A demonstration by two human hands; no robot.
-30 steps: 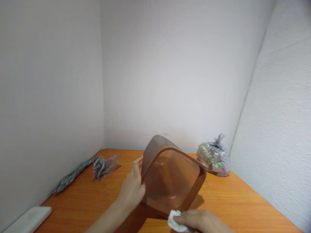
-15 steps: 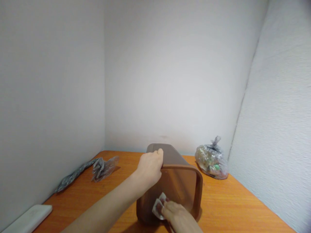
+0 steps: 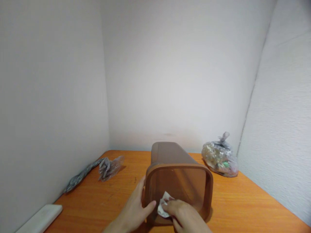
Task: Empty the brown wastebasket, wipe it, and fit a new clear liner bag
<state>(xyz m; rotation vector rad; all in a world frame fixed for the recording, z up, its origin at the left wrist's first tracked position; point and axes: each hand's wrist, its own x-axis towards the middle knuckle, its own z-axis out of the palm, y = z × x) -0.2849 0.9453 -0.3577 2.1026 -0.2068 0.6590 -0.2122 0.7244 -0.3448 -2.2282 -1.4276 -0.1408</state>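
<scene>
A brown plastic trash bin [image 3: 170, 153] lies on its side on the table, its mouth facing me. My left hand [image 3: 136, 205] grips the left side of its rim, with the thumb at the inside and the fingers along the outer wall. At the lower left of the opening, my right hand [image 3: 181, 212] presses a crumpled white tissue [image 3: 164, 207] against the inner wall. The fingertips of that hand are partly hidden by the tissue.
Crumpled clear-grey plastic [image 3: 110, 168] and a twisted grey bag roll [image 3: 81, 178] lie along the left wall. A white flat box-like object [image 3: 42, 220] sits at the front left. A tied, filled clear trash bag [image 3: 220, 158] stands back right on the orange wooden table [image 3: 243, 207].
My left hand has moved from the top left corner of the rim down to its left side. The tissue stays in my right hand inside the bin. The view has shifted slightly.
</scene>
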